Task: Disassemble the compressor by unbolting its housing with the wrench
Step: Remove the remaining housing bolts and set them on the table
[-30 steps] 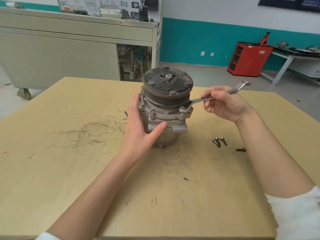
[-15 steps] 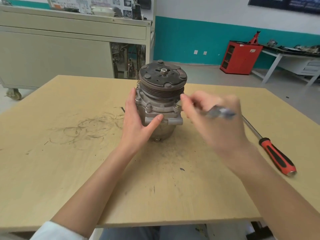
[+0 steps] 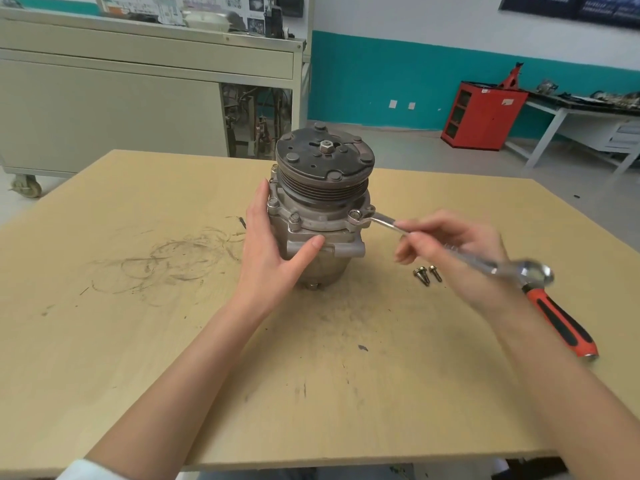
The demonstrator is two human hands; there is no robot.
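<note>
On a scuffed workshop table (image 3: 138, 341), a compressor (image 3: 318, 216) stands upright mid-table, the left hand (image 3: 273, 251) pressed flat against its side to steady it while the right hand (image 3: 450, 244) pinches a wrench (image 3: 384, 221) hooked around a housing bolt (image 3: 354, 214).

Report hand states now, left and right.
Left hand: open, straight fingers bracing the compressor.
Right hand: closed, holding the wrench.

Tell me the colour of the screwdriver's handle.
The screwdriver handle is red with black; head view.

A workshop: red tool cabinet (image 3: 483, 114), cluttered bench (image 3: 588, 111) (teal-banded wall (image 3: 374, 71) behind).
</note>
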